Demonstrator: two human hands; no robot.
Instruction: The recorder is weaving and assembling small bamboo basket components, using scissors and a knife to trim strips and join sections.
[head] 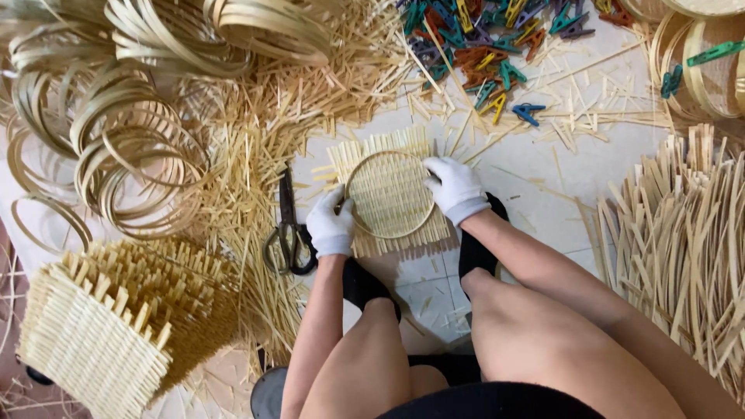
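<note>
The bare knees (434, 341) fill the bottom edge, nearest the lens, and hide the floor under them; black socks (365, 283) show just past them, the feet half covered by the legs.

At far left a stack of woven mats (109, 326) leans with its lower corner cut off by the frame. Above it lies a heap of bamboo hoops (116, 147), so tangled that single rings are hard to separate, and the top ones run out of view. Loose slats (256, 194) spread between the hoops and the middle. Dark scissors (289, 233) lie just beside the left hand, their tips lost among the slats.

The left hand (331, 225), in a white glove, is pinched onto the left rim of a hoop (365, 164) that lies flat on a square mat (396, 233) on the tiled floor (535, 194). The fingertips curl under the glove's bulk, so the exact grip is unclear. The right hand (456, 188), also gloved, is clamped on the hoop's right rim, thumb side hidden. The mat's near edge is shadowed by the wrists.

Beyond the mat a pile of coloured clips (481, 46) is cut by the top edge. Right of it stand round sieves (710, 70) with green clips on their rims, only partly in frame. A bundle of long strips (683, 240) fills the right side, its far end out of view.
</note>
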